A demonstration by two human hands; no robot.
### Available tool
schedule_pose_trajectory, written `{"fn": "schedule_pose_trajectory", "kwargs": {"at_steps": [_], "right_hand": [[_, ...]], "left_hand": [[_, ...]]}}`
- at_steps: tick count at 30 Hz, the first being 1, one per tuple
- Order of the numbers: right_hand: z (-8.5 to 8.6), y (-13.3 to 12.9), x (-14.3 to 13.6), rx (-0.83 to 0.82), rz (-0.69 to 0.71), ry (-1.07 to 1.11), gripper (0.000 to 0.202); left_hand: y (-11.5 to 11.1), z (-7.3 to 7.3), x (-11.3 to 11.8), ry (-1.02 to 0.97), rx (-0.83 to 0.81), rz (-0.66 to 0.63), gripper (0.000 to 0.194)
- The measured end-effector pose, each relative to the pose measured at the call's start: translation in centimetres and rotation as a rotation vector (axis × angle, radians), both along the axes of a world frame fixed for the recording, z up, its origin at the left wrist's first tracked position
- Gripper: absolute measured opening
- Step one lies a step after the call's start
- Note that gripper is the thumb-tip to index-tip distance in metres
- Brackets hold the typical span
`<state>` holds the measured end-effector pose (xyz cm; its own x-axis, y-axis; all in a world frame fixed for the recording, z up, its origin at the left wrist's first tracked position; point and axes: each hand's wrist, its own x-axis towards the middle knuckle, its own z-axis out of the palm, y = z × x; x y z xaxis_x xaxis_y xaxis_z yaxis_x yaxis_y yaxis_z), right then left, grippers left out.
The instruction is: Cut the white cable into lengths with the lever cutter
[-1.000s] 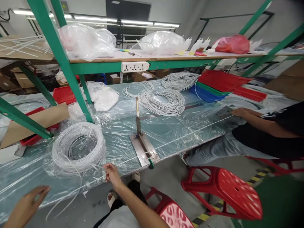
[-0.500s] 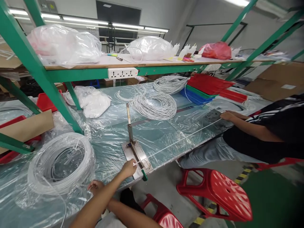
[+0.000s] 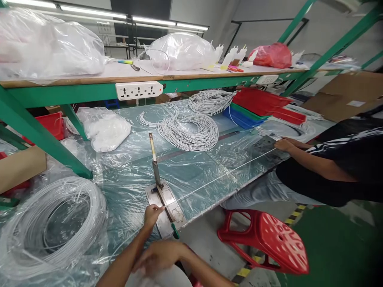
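My left hand (image 3: 152,215) pinches a thin white cable (image 3: 209,183) beside the metal base of a cutter (image 3: 176,207). From those fingers the cable runs over the base and stretches taut to a co-worker's hands (image 3: 283,145) at the right. The cutter's arm, with a worn white and brown handle, stands raised; a green tip shows at the base's front. Lower down, my right hand (image 3: 160,255) is smeared by motion close to my left forearm, and its fingers cannot be made out. More cable trails behind my left hand over the plastic-covered table.
A large wrapped cable coil (image 3: 98,211) lies at the left. Behind the cutter are loose cable bundles (image 3: 191,133), a plastic bag (image 3: 104,129) and stacked red, green and blue trays (image 3: 248,119). Green posts hold a shelf (image 3: 89,85). Red stools (image 3: 269,239) stand in front.
My right hand has come from the left, under my left forearm, to the right in front of me. My left hand still pinches the cable at the cutter. The view has shifted.
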<state>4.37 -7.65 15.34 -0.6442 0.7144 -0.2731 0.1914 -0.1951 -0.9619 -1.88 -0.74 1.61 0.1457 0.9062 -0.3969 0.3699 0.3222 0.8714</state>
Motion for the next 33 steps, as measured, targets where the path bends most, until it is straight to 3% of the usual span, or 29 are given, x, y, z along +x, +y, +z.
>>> {"fn": "schedule_pose_trajectory", "kwargs": {"at_steps": [2, 7, 9, 12, 18, 23, 27, 30, 33], "right_hand": [[1.8, 3.5, 3.7, -0.062, 0.082, 0.068, 0.02], [5.9, 13.4, 9.1, -0.016, -0.463, 0.08, 0.028], [7.0, 16.4, 9.8, -0.017, -0.566, 0.08, 0.024], [7.8, 20.0, 10.0, -0.032, -0.61, 0.056, 0.019], [7.6, 26.0, 9.1, -0.045, -0.771, 0.013, 0.028], [7.3, 29.5, 7.9, -0.092, -0.712, 0.004, 0.054], [7.0, 30.9, 7.0, -0.118, -0.654, -0.022, 0.061], [7.2, 30.9, 7.0, -0.135, -0.652, -0.041, 0.064], [8.2, 29.4, 7.8, -0.161, -0.638, -0.025, 0.064]], "left_hand": [[0.1, 0.0, 0.0, 0.027, 0.015, -0.001, 0.033], [0.1, 0.7, 0.0, 0.106, 0.067, -0.052, 0.024], [0.1, 0.8, 0.1, 0.103, 0.057, -0.093, 0.023], [0.3, 0.7, 0.4, 0.071, 0.019, -0.124, 0.026], [0.9, 0.3, 0.9, 0.007, -0.059, -0.086, 0.032], [0.4, 0.6, 1.4, 0.039, -0.036, -0.014, 0.038], [-0.1, 1.0, 1.8, 0.148, -0.015, 0.041, 0.032], [-0.3, 1.4, 2.1, 0.239, -0.013, 0.069, 0.027], [-0.4, 1.8, 2.4, 0.312, -0.016, 0.072, 0.025]]}}
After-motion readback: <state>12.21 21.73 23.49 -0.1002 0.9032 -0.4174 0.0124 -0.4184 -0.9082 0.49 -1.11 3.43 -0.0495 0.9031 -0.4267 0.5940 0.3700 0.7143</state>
